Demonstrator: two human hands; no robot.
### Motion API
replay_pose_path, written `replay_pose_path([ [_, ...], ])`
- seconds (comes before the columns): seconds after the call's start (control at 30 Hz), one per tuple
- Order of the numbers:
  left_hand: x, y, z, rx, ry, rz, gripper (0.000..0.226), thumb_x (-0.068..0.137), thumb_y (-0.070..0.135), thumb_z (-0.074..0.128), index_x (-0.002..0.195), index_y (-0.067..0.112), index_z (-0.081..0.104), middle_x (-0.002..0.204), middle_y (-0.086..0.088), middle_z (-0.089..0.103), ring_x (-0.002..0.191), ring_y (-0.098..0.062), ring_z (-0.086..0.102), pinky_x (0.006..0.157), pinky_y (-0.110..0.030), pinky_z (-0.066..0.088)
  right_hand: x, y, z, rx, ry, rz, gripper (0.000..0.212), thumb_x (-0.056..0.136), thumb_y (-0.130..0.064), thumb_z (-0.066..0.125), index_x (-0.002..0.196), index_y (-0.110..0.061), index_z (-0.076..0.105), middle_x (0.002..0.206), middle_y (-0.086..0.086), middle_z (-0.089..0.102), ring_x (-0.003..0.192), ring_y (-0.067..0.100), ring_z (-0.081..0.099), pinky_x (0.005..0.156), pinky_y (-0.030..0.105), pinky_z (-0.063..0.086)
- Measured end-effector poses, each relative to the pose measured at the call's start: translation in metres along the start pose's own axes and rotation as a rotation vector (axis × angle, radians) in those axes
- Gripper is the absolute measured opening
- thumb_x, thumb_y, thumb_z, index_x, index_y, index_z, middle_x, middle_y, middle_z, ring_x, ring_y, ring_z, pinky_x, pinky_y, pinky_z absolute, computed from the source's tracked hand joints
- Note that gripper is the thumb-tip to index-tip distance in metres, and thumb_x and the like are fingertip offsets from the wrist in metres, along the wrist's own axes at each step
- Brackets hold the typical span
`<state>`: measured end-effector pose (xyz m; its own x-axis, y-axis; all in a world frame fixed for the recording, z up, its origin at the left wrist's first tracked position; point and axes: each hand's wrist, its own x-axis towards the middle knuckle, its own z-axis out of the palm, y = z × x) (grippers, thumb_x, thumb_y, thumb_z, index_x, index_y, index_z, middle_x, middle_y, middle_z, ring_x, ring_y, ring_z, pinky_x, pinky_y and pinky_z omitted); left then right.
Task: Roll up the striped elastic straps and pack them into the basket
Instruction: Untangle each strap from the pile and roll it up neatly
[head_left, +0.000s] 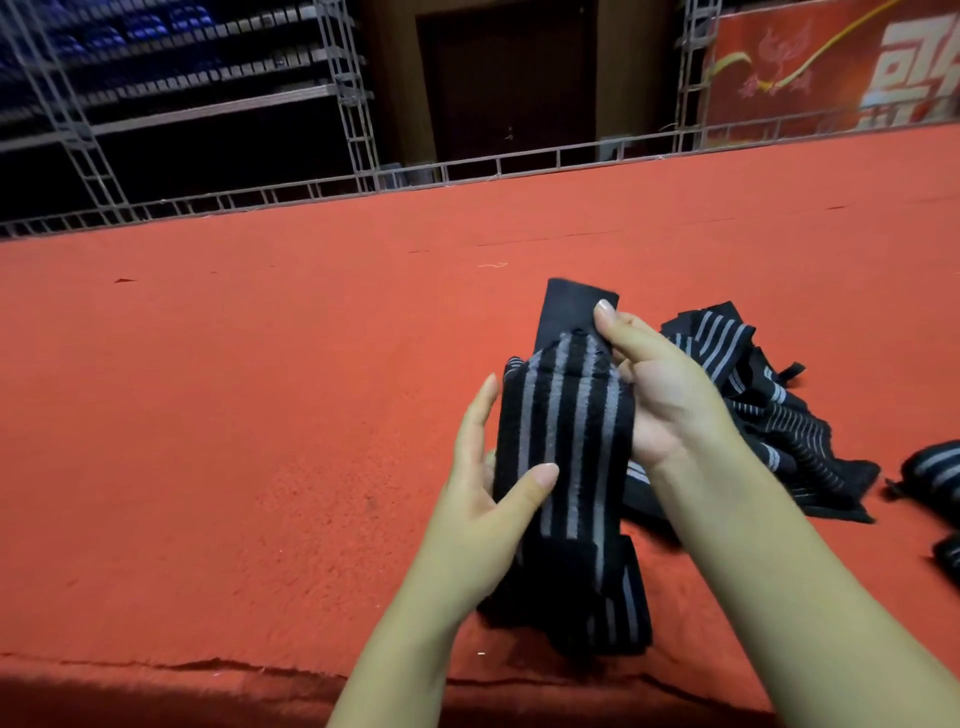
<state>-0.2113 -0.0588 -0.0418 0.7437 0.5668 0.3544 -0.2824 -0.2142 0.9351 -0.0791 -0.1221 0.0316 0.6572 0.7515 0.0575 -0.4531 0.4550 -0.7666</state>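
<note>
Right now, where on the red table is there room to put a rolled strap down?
Left of the hands the red cloth lies bare, and so does the strip between the strap and the far rail. The right is crowded: a pile of straps, then rolls by the edge.

I see a surface (260, 389) covered in red-orange felt-like cloth, its near edge creased and wrinkled. On it, to the right, lies a loose heap of black straps with grey stripes (779, 415). At the far right edge rest two rolled straps (930, 480), apart from the heap.
</note>
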Motion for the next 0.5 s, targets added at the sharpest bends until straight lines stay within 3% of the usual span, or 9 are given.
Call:
replay_pose_path([
  [0.1,0.005,0.008,0.000,-0.058,-0.003,0.052,0.074,0.089,0.006,0.057,0.140,0.052,0.030,0.115,-0.004,0.071,0.106,-0.021,0.068,0.088,-0.035,0.055,0.009,0.001,-0.002,-0.143,0.036,-0.012,0.023,0.093,-0.029,0.059,0.080,-0.011,0.057,0.069,0.012,0.067,0.062,0.022,0.062,0.076,0.047,0.053],
  [0.17,0.014,0.016,0.000,-0.142,0.052,0.090,0.070,0.088,0.002,0.055,0.139,0.048,0.037,0.126,-0.008,0.066,0.115,-0.026,0.064,0.095,-0.041,0.053,0.006,0.009,-0.009,-0.360,0.018,-0.071,0.045,0.085,-0.051,0.056,0.107,-0.012,0.058,0.099,0.022,0.069,0.082,0.028,0.062,0.085,0.052,0.052],
  [0.23,0.024,0.025,-0.004,-0.213,0.126,0.122,0.066,0.091,-0.003,0.054,0.136,0.044,0.043,0.126,-0.010,0.065,0.113,-0.026,0.064,0.093,-0.040,0.054,0.000,0.022,-0.015,-0.507,-0.078,-0.079,0.068,0.074,-0.070,0.047,0.126,-0.026,0.050,0.116,0.013,0.066,0.099,0.026,0.066,0.084,0.042,0.055],
  [0.3,0.035,0.036,-0.010,-0.259,0.177,0.130,0.064,0.095,-0.009,0.048,0.135,0.041,0.045,0.101,-0.006,0.072,0.092,-0.019,0.070,0.078,-0.031,0.057,-0.004,0.036,-0.023,-0.647,-0.157,-0.080,0.085,0.062,-0.089,0.047,0.133,-0.042,0.042,0.126,0.009,0.062,0.112,0.022,0.062,0.095,0.038,0.050],
  [0.33,0.040,0.043,-0.013,-0.272,0.194,0.123,0.063,0.095,-0.010,0.046,0.134,0.039,0.046,0.088,-0.005,0.072,0.082,-0.017,0.070,0.071,-0.029,0.057,-0.005,0.042,-0.028,-0.680,-0.208,-0.083,0.091,0.060,-0.089,0.051,0.138,-0.043,0.035,0.128,0.003,0.063,0.115,0.017,0.061,0.100,0.035,0.047],
  [0.4,0.051,0.055,-0.017,-0.270,0.215,0.086,0.061,0.094,-0.011,0.045,0.135,0.035,0.047,0.076,-0.004,0.069,0.070,-0.016,0.069,0.062,-0.029,0.058,-0.014,0.048,-0.032,-0.679,-0.323,-0.158,0.081,0.080,-0.062,0.062,0.145,-0.048,0.016,0.118,-0.009,0.068,0.114,0.009,0.062,0.099,0.030,0.047],
  [0.5,0.067,0.064,-0.020,-0.227,0.195,0.011,0.058,0.096,-0.004,0.047,0.142,0.032,0.042,0.089,-0.009,0.067,0.073,-0.017,0.067,0.067,-0.031,0.060,-0.026,0.040,-0.027,-0.579,-0.318,-0.335,0.079,0.089,-0.025,0.061,0.138,-0.058,0.009,0.106,-0.003,0.073,0.105,0.014,0.067,0.093,0.034,0.051],
])
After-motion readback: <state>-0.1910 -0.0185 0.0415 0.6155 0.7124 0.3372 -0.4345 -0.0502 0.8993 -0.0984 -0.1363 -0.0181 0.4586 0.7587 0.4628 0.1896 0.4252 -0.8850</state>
